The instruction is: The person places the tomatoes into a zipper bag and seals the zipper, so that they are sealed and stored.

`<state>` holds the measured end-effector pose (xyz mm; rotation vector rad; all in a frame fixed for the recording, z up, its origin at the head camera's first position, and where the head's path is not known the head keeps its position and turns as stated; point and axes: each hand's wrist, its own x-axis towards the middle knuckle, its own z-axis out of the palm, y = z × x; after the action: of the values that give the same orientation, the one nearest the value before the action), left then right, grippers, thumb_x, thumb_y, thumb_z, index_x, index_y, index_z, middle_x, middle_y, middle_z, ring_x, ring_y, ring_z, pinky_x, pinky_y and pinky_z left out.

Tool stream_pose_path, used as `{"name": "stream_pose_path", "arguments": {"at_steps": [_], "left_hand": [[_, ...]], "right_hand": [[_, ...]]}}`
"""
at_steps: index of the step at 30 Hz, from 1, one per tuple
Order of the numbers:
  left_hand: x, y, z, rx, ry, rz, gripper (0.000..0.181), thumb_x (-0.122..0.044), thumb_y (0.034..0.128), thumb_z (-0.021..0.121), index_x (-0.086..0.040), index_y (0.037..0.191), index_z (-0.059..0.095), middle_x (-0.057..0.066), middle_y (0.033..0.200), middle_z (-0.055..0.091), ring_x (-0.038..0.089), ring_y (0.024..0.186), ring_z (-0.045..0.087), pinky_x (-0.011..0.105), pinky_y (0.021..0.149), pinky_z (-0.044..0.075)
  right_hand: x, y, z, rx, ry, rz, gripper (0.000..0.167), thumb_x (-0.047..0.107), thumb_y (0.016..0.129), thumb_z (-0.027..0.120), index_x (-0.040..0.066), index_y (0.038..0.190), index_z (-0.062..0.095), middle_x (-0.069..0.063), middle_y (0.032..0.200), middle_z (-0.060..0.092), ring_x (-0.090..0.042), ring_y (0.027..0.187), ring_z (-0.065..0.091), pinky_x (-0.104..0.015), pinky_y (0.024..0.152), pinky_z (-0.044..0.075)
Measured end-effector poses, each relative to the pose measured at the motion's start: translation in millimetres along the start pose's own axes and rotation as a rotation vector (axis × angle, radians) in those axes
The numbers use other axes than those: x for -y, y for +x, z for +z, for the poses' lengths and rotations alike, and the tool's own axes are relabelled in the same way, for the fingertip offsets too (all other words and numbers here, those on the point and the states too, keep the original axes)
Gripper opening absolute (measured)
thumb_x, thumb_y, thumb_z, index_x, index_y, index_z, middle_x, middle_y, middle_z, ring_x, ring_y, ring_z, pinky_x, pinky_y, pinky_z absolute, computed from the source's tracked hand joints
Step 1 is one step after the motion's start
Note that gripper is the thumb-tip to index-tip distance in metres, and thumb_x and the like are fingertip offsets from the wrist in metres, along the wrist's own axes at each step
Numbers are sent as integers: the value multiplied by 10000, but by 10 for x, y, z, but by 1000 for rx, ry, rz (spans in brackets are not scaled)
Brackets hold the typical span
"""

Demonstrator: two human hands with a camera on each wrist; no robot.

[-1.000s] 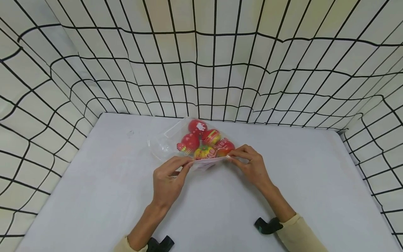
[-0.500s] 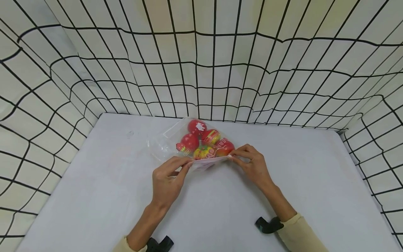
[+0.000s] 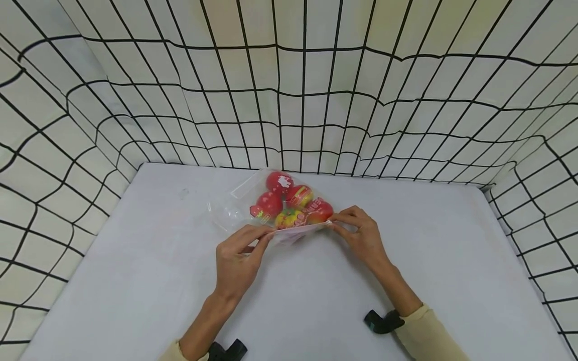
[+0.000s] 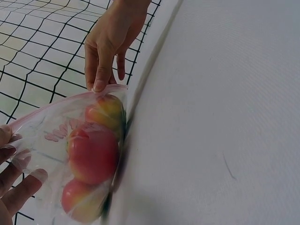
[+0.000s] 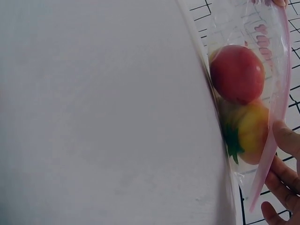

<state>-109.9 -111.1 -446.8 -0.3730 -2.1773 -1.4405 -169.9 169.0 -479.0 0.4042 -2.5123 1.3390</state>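
A clear zip bag (image 3: 232,205) with a pink zip strip (image 5: 282,89) lies near the back of the table. Inside it are several red and yellow tomatoes (image 4: 93,154), one showing a green leafy top in the right wrist view. My left hand (image 3: 238,258) pinches the left end of the bag's zip edge between thumb and fingers. At the other end of that edge, my right hand (image 3: 361,235) pinches the strip with thumb and forefinger. Between the two hands the edge is held slightly raised. Printed red lettering on the plastic partly covers the tomatoes.
The white table (image 3: 149,260) reaches back to a white wall with a black grid net (image 3: 289,108) hung in front of it. The net also runs along both sides. A black wrist mount (image 3: 384,322) sits at the right sleeve.
The head view has shifted slightly, so everything appears a little further left. My right fingers sit slightly further right along the zip edge. Both hands keep their pinch on the bag.
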Motion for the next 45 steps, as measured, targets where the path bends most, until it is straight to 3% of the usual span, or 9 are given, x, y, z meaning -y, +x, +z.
{"name": "stream_pose_path", "arguments": {"at_steps": [5, 12, 20, 23, 28, 33, 40, 45], "left_hand": [[1, 5, 23, -2, -5, -5, 172, -70, 912, 790, -72, 1081, 821, 45, 978, 812, 186, 905, 773, 166, 692, 616], [-10, -8, 31, -4, -1, -14, 167, -92, 922, 786, -75, 1084, 822, 49, 993, 815, 150, 936, 773, 151, 703, 612], [-19, 11, 47, 2, -5, -14, 180, -109, 925, 785, -79, 1100, 819, 42, 1004, 815, 133, 951, 770, 215, 701, 636], [-18, 10, 50, 2, -9, -10, 176, -106, 924, 786, -73, 1094, 819, 45, 994, 814, 131, 943, 770, 214, 696, 635], [-19, 2, 41, -2, -6, -8, 177, -95, 921, 787, -93, 1094, 823, 50, 982, 813, 154, 930, 772, 210, 696, 634], [-33, -3, 28, -6, -1, -14, 180, -99, 921, 789, -98, 1097, 824, 50, 984, 814, 154, 930, 775, 213, 697, 635], [-17, -12, 20, -15, -6, 18, 161, -44, 900, 796, -71, 1057, 826, 63, 957, 810, 132, 889, 767, 181, 688, 623], [-25, -14, -16, -13, 3, 15, 165, -68, 907, 797, -59, 1069, 822, 65, 969, 812, 168, 892, 775, 153, 699, 612]], "right_hand": [[-5, 13, -12, -7, -26, 25, 219, 65, 817, 870, 92, 1032, 834, -69, 1029, 708, -205, 997, 629, -344, 812, 539], [-37, 7, -14, -16, -35, 26, 197, 55, 825, 862, 77, 1019, 830, -83, 1049, 718, -233, 1037, 658, -238, 860, 533], [-37, 35, -41, -31, -32, 17, 184, 55, 823, 861, 60, 1004, 826, -96, 1049, 715, -246, 1020, 661, -101, 849, 457], [-51, 41, -37, -39, -30, 10, 193, 32, 809, 866, 53, 997, 826, -107, 1042, 718, -242, 1006, 660, -148, 842, 489], [-66, 39, -24, -40, -30, 6, 202, 31, 803, 870, 62, 998, 828, -99, 1029, 717, -207, 987, 650, -341, 825, 551], [-68, 41, -19, -38, -36, -9, 212, 32, 797, 874, 66, 1001, 830, -91, 1011, 723, -212, 956, 645, -370, 794, 547], [-63, 47, -33, 10, -57, 43, 203, 103, 839, 855, 88, 1040, 832, -76, 1049, 731, -197, 987, 646, -398, 814, 558], [-94, 44, -44, 7, -83, -10, 198, 98, 834, 858, 88, 1030, 833, -72, 1031, 734, -209, 957, 658, -388, 779, 563]]}}
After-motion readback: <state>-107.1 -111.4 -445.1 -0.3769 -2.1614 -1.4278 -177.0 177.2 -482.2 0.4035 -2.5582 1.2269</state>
